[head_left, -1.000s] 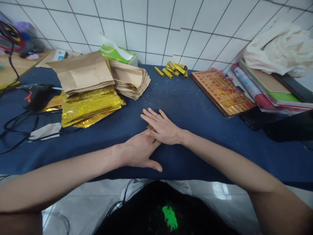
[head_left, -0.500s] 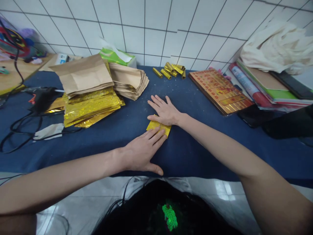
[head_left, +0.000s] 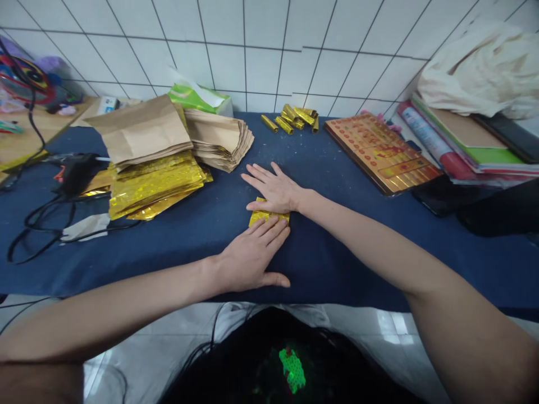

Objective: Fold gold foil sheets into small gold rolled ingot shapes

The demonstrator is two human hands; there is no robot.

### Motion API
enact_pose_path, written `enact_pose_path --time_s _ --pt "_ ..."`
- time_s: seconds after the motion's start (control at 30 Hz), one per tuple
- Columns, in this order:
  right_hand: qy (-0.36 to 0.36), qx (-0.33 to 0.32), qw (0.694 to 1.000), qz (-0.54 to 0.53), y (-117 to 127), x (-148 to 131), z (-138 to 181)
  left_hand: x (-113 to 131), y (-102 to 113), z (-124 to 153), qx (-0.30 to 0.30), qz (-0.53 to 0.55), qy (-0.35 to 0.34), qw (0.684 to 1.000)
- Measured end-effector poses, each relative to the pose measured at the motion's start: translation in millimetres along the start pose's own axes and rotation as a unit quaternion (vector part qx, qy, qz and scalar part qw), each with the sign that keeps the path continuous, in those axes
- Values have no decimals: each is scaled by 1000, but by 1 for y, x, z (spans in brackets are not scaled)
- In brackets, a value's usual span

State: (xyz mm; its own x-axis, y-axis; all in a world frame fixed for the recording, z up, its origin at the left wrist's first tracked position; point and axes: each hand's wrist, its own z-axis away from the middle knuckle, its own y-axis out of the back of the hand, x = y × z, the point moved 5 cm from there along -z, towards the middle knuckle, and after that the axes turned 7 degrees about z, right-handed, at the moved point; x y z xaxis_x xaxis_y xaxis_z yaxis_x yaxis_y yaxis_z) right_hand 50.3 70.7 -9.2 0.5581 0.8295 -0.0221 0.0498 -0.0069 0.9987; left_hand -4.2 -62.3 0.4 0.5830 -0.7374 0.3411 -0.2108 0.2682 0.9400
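Blue cloth (head_left: 345, 235), gold sheet (head_left: 264, 216) under both flat hands (head_left: 252, 255) (head_left: 275, 191)

And here we are in a small craft workshop, hand production by the look of it. White tiled wall (head_left: 261, 62) behind, a table (head_left: 202, 241) draped in dark blue cloth. Materials are stacked up: shiny gold foil sheets (head_left: 155, 182), brown paper (head_left: 143, 129) on top, more folded brown paper (head_left: 221, 140) beside it. There's a glue gun (head_left: 78, 171) at the left, its black cable (head_left: 37, 221) trailing over the cloth. Finished gold rolls (head_left: 292, 118) are piled by the wall, a folded gold piece (head_left: 261, 217) sits mid-table, a printed gold board (head_left: 381, 151) and folders (head_left: 458, 143) lie to the right.
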Motion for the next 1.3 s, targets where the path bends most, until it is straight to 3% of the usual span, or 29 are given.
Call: enact_pose_path --time_s 0.13,0.37,0.5,0.67,0.87,0.97,1.1,1.3 --pt "-5 -8 1000 5 -1 0 -1 2 -1 1 -10 -4 -8 1000" --pt "-4 -10 1000 0 3 -2 1 -3 14 -12 19 26 -42 999" --pt "-2 -1 1000 -2 5 -4 2 -7 5 -17 -15 42 -63 997" --pt "-10 -12 1000 -3 2 -3 1 0 -6 -3 -50 62 -52 995" --pt "-2 -5 1000 -6 1 -1 1 8 -2 7 -68 85 -54 993" --pt "-4 -7 1000 -8 1 -1 1 0 13 10 -52 116 -54 990" --pt "-4 -17 1000 -14 0 -2 0 -24 37 19 66 88 9 994" --pt "-6 -2 1000 -20 3 -3 1 -24 13 23 5 4 -25 1000"
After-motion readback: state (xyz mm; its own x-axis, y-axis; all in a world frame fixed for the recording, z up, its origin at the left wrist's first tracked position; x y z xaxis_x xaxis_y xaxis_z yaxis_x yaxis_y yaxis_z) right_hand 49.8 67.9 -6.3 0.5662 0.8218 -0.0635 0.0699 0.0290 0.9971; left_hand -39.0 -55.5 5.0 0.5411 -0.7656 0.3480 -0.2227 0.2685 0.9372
